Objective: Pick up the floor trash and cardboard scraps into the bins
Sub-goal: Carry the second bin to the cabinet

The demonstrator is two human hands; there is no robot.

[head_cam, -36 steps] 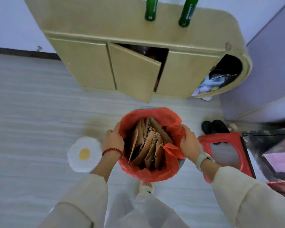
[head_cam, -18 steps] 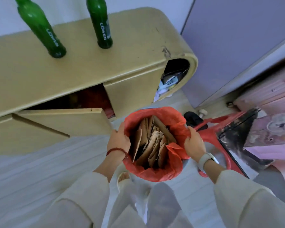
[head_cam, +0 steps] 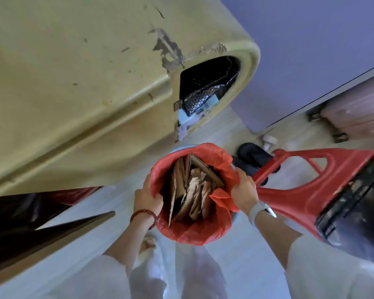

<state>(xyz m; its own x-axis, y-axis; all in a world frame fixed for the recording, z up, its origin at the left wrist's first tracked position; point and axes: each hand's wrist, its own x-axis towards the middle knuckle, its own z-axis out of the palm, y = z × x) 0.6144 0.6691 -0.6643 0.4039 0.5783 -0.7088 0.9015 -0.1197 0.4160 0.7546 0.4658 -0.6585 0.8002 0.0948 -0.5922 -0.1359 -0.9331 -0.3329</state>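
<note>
I carry a round bin lined with a red plastic bag (head_cam: 203, 233) in front of my body, above the pale floor. Several brown cardboard scraps (head_cam: 192, 190) stand on end inside it. My left hand (head_cam: 147, 198) grips the bin's left rim, fingers curled over the red liner. My right hand (head_cam: 244, 190) grips the right rim in the same way. A grey-blue bin edge shows under the liner at the far side.
A worn yellow cabinet (head_cam: 84, 83) looms close at the left, one door (head_cam: 52, 236) swung open low at the left. A red plastic stool (head_cam: 307, 180) and a dark crate (head_cam: 358, 203) stand right. Black shoes (head_cam: 253, 154) lie beyond the bin.
I have moved forward and right with the bin held in both hands. The cabinet is now much closer, and the green bottles and floor mat have left the view.
</note>
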